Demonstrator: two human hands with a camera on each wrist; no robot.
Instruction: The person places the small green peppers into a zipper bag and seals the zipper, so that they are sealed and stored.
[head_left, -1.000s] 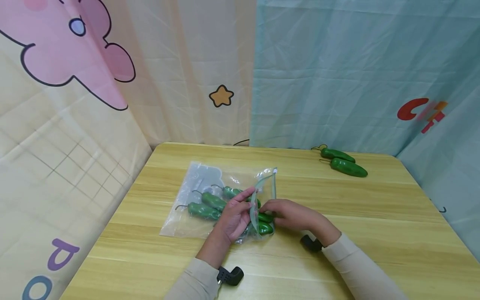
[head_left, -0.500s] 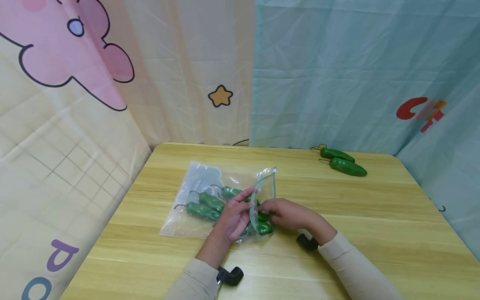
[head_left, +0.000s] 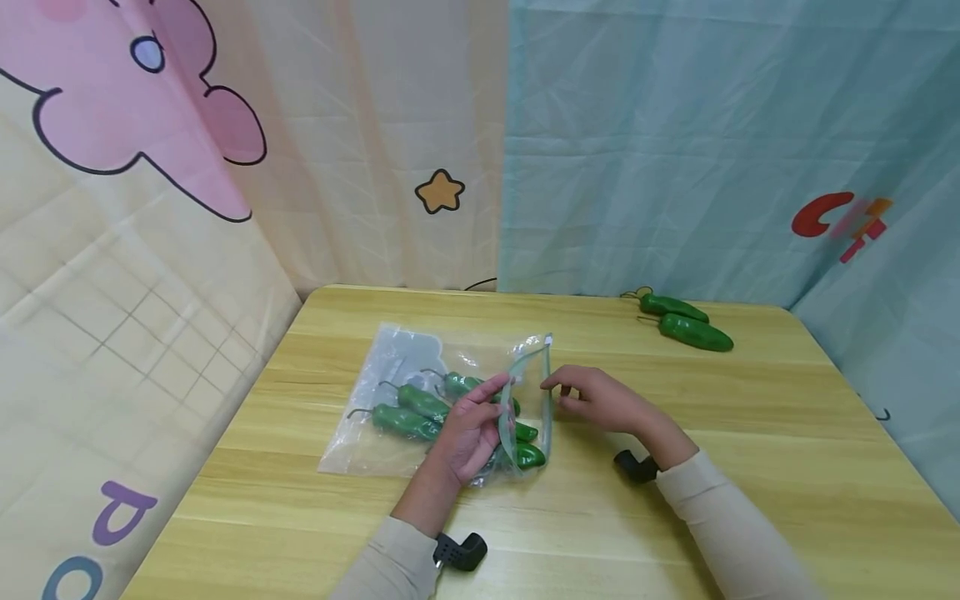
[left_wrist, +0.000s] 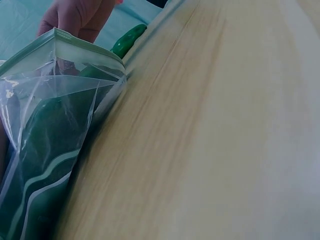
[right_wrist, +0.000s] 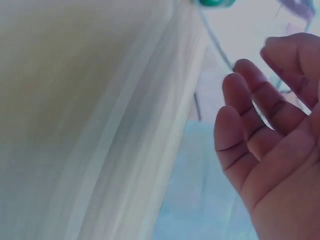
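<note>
A clear zip bag with a pale green zip edge lies on the table, its mouth gaping to the right. Three green peppers lie inside, stems to the left, partly hidden by my left hand. That hand reaches over the bag and holds the near lip of its mouth between thumb and fingers. Just right of the opening is my right hand, fingers loosely bent and holding nothing. Its bare palm and bent fingers also show in the right wrist view. In the left wrist view, the bag's zip edge stands raised.
Two more green peppers lie side by side at the table's back right. Printed curtains hang behind the wooden table and along its sides.
My right hand has drawn back from the bag's mouth, up and to the right, and let go of the pepper inside. My left hand stays where it was on the bag.
</note>
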